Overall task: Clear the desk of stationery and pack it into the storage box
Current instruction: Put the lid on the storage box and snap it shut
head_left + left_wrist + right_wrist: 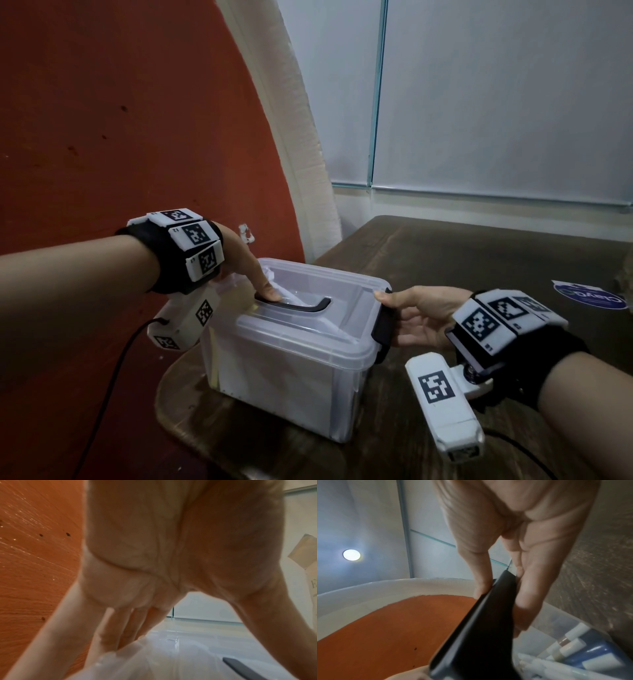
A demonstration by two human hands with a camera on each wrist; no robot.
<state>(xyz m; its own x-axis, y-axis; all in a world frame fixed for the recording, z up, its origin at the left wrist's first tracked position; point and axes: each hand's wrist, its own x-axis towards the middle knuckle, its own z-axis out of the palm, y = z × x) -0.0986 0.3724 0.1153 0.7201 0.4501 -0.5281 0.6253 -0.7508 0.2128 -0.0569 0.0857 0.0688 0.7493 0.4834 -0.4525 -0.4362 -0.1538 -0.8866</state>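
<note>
Head view: left hand (246, 263) presses box lid (308, 308), right hand (421, 318) grips latch (383, 325)

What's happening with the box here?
A person is closing the storage box on the desk. The left hand presses straight fingers down on the lid beside its handle. The right hand grips the black side latch. Stationery shows inside.
</note>
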